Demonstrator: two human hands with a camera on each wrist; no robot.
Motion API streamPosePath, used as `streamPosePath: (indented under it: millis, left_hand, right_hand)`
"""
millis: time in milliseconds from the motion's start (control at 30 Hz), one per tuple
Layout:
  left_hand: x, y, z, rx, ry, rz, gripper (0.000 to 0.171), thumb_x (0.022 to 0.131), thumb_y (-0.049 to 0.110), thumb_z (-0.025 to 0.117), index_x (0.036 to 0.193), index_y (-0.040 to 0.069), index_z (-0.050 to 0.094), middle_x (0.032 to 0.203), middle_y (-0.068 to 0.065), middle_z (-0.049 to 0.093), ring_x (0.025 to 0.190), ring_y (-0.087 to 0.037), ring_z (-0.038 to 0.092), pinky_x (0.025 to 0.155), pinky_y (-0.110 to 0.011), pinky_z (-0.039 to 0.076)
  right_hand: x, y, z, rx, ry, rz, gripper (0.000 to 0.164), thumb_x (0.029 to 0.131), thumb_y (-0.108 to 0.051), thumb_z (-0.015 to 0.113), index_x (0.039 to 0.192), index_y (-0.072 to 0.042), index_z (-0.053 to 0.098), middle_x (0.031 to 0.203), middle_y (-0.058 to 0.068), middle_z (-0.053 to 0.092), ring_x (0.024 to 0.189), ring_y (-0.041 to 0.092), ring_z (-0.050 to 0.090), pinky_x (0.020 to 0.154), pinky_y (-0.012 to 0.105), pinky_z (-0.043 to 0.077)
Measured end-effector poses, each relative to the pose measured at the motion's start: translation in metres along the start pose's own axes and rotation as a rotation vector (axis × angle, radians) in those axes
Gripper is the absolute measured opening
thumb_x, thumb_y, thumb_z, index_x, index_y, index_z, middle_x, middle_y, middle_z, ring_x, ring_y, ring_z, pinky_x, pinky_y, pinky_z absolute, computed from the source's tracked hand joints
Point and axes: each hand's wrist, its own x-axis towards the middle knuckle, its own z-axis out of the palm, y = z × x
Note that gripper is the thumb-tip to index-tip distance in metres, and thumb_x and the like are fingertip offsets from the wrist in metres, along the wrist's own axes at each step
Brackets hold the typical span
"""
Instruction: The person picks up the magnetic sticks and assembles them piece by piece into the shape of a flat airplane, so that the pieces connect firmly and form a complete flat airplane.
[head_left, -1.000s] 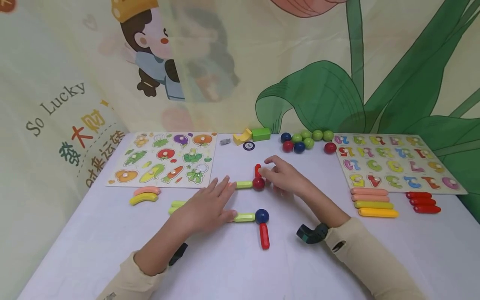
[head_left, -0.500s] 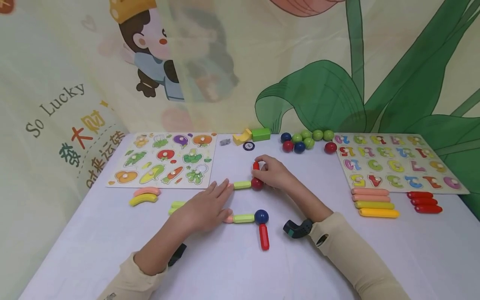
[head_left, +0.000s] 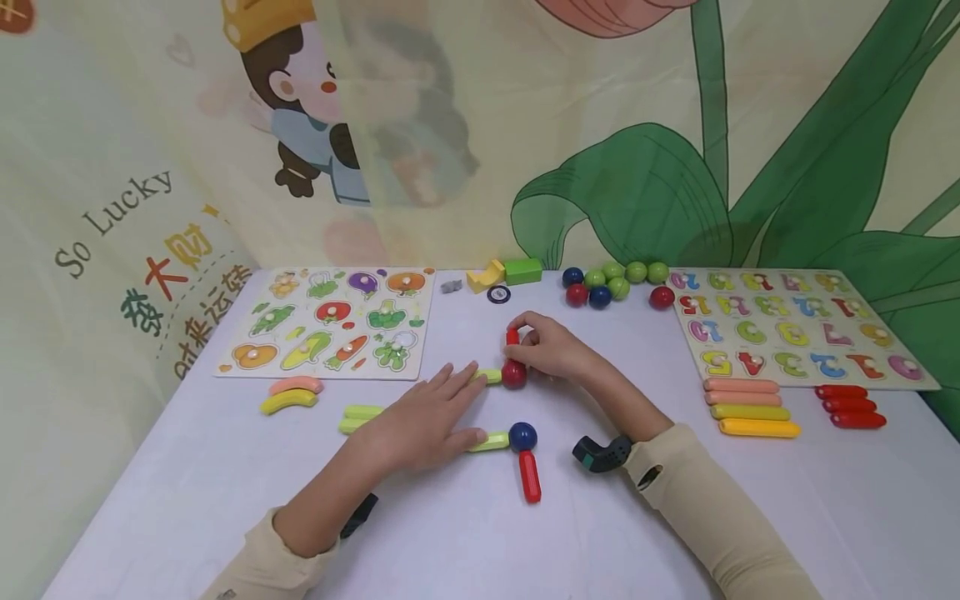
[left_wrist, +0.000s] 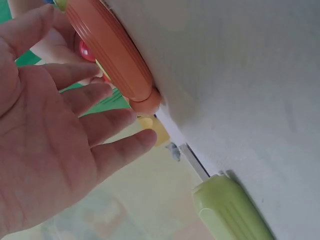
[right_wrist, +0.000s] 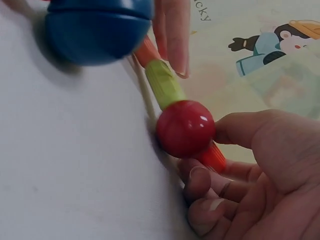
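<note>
My right hand pinches a short red magnetic stick that meets a red ball. In the right wrist view the thumb lies against that ball. A light-green stick extends left from it, partly covered by my left hand. The left hand is spread flat with straight fingers, its thumb over another light-green stick. That one joins a blue ball, from which a second red stick points toward me. Below the left palm, the left wrist view shows a curved orange-pink stick.
Left of the left hand lie light-green sticks. Curved sticks sit near a vegetable puzzle board. Several balls and blocks line the back. A number board and straight sticks are at right.
My right hand has come left and closed on the red stick beside the red ball. The left hand has slid slightly right, covering more of the light-green sticks.
</note>
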Motion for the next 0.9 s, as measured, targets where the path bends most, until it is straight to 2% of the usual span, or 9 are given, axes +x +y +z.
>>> streamPosePath:
  millis: [100,167,233,367,500,633,900]
  left_hand:
    - [0.0,0.001,0.001,-0.007,-0.009,0.007,0.071,0.086,0.054,0.048,0.144,0.023,0.022,0.15,0.001,0.011,0.135,-0.028,0.009,0.102,-0.051,0.023]
    - [-0.001,0.002,0.0,0.0,-0.011,0.01,0.07,0.086,0.053,0.049,0.144,0.024,0.024,0.15,0.002,0.011,0.135,-0.028,0.009,0.102,-0.05,0.023]
    - [-0.001,0.004,-0.001,0.006,-0.016,0.02,0.069,0.085,0.052,0.051,0.143,0.025,0.027,0.15,0.002,0.011,0.135,-0.028,0.009,0.102,-0.05,0.023]
    - [-0.004,0.007,-0.003,0.023,-0.037,0.062,0.065,0.083,0.047,0.058,0.14,0.027,0.034,0.15,0.0,0.012,0.135,-0.03,0.009,0.101,-0.05,0.024]
    - [-0.006,0.008,-0.005,0.035,-0.045,0.105,0.056,0.083,0.041,0.061,0.135,0.03,0.043,0.149,-0.002,0.016,0.134,-0.032,0.01,0.101,-0.052,0.025]
    - [-0.008,0.006,-0.005,0.041,-0.039,0.133,0.047,0.085,0.037,0.061,0.13,0.033,0.049,0.148,-0.003,0.019,0.134,-0.033,0.011,0.1,-0.052,0.024]
    - [-0.009,0.001,-0.008,0.024,-0.018,0.153,0.041,0.085,0.029,0.063,0.125,0.033,0.055,0.146,-0.002,0.026,0.134,-0.031,0.012,0.101,-0.051,0.025]
  right_hand:
    - [-0.001,0.001,-0.007,-0.021,-0.003,-0.017,0.033,0.084,-0.032,0.062,0.113,-0.019,0.053,0.081,0.008,0.059,0.058,0.023,0.053,0.047,0.027,0.044]
    - [-0.001,0.003,-0.015,-0.059,0.045,-0.044,0.031,0.085,-0.03,0.06,0.112,-0.017,0.055,0.085,0.007,0.058,0.062,0.023,0.054,0.05,0.028,0.046]
    - [-0.001,0.006,-0.025,-0.111,0.138,-0.082,0.028,0.086,-0.026,0.059,0.111,-0.014,0.057,0.087,0.007,0.057,0.066,0.023,0.054,0.053,0.029,0.047]
    - [-0.001,0.016,-0.049,-0.217,0.377,-0.155,0.023,0.085,-0.016,0.059,0.106,-0.007,0.061,0.092,0.008,0.055,0.08,0.023,0.051,0.065,0.034,0.047]
    - [-0.001,0.028,-0.066,-0.293,0.505,-0.174,0.026,0.084,-0.012,0.059,0.108,-0.003,0.061,0.106,0.014,0.051,0.097,0.029,0.048,0.081,0.043,0.046]
    - [-0.001,0.036,-0.073,-0.368,0.546,-0.157,0.027,0.083,-0.009,0.059,0.109,-0.003,0.061,0.117,0.019,0.046,0.107,0.036,0.046,0.087,0.049,0.042]
    - [0.001,0.041,-0.074,-0.435,0.552,-0.122,0.03,0.081,-0.007,0.06,0.111,-0.002,0.061,0.118,0.019,0.045,0.103,0.037,0.047,0.085,0.05,0.043]
